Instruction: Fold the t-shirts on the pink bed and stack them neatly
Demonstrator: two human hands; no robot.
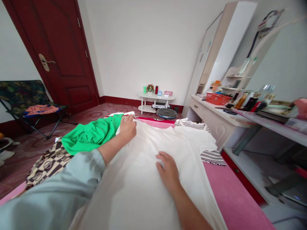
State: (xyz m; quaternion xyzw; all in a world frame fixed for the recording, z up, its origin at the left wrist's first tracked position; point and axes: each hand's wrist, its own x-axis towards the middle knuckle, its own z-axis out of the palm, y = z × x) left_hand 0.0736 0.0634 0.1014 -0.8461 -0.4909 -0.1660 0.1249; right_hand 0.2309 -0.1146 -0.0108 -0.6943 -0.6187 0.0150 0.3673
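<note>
A white shirt (144, 179) lies spread over a pink surface (230, 191), its neckline toward the far edge. My left hand (128, 128) is at the shirt's far left shoulder, fingers bent down on the cloth; whether they pinch it is hard to make out. On the middle of the shirt rests my right hand (168, 169), fingers apart, holding nothing. Green cloth (93, 134) lies just left of my left hand, on top of a brown and cream checked cloth (51, 163). Striped cloth (212, 157) shows from under the shirt's right sleeve.
A dressing table (216, 115) with a red basket (217, 99) and bottles stands at the right. Beyond the far edge is a low white table (155, 95) with small items. A folding chair (45, 110) holding orange cloth stands left, near a red door (55, 48).
</note>
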